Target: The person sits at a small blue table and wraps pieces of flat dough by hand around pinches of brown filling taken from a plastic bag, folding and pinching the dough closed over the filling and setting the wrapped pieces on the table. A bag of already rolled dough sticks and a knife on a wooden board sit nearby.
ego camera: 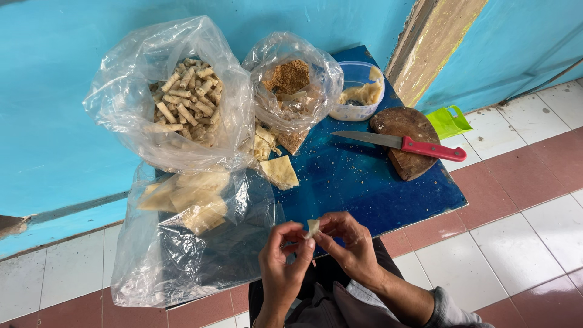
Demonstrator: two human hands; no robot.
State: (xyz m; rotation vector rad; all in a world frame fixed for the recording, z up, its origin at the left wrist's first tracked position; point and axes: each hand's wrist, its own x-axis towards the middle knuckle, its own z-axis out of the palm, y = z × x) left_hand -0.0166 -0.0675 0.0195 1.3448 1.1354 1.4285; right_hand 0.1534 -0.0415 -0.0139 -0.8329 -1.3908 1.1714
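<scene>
Upright pastry piece (313, 227) between hands

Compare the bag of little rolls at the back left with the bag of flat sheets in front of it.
The bag of rolls stands puffed up and full; the bag of sheets lies slack and mostly flat. The first holds many small rolled sticks heaped together; the second holds a few wide, flat, pale sheets stacked at its far end. Both are clear plastic, open, and sit on the blue table.
</scene>
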